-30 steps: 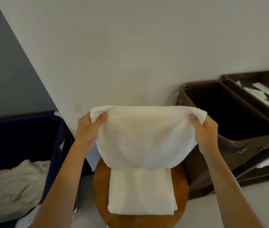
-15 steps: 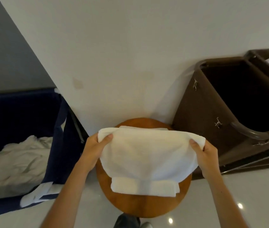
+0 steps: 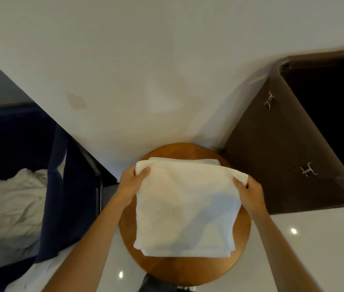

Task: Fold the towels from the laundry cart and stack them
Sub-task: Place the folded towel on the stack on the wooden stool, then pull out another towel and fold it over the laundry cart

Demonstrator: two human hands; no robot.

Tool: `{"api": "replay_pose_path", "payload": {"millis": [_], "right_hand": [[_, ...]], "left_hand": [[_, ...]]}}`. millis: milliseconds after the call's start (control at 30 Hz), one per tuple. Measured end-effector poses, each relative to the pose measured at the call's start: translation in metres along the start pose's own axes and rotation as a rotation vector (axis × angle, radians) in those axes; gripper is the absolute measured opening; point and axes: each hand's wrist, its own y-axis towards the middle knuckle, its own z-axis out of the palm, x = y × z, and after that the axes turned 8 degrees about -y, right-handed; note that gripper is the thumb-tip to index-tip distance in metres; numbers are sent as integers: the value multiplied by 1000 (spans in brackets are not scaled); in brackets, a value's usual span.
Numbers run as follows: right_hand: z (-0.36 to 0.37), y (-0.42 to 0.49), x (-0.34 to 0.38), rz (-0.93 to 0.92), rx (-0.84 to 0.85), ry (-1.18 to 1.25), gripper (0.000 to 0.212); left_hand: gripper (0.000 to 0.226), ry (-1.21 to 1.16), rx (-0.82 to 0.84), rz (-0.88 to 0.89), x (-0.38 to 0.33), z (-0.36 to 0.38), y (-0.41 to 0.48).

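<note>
Lowered since a moment ago, the folded towel (image 3: 185, 205) is now settling onto the stack (image 3: 188, 160) on the round table (image 3: 243, 228), the left hand (image 3: 132, 184) and right hand (image 3: 250, 193) pinching its far corners in curled fingers (image 3: 143, 172), likely keeping edges aligned, while unfolded towels (image 3: 8, 207) are waiting in the cart (image 3: 65, 197).

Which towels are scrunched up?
The heap in the blue cart. The towel pinched by the left hand and right hand, and the stacked towel beneath, are folded flat.
</note>
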Motion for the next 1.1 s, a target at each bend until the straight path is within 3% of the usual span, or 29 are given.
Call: {"api": "replay_pose_path", "payload": {"millis": [67, 133, 333, 467, 667, 800, 967, 1100], "right_hand": [[10, 16, 0, 5, 4, -88, 40], [18, 26, 0, 57, 36, -104, 48], [49, 30, -38, 176, 213, -282, 39], [67, 17, -73, 256, 295, -363, 46], [86, 2, -120, 364, 410, -449, 62], [94, 0, -136, 418, 390, -445, 70], [95, 4, -139, 429, 331, -378, 56], [82, -2, -128, 332, 243, -233, 26]], "left_hand": [[16, 75, -33, 4, 10, 4, 19], [29, 142, -48, -70, 28, 4, 30], [49, 314, 98, -318, 99, 2, 22], [61, 437, 145, -414, 131, 7, 5], [67, 365, 86, -510, 158, 16, -15], [79, 270, 10, -542, 174, 20, -27], [75, 214, -109, -514, 169, 29, -31], [48, 114, -166, -466, 146, 34, -34]]}}
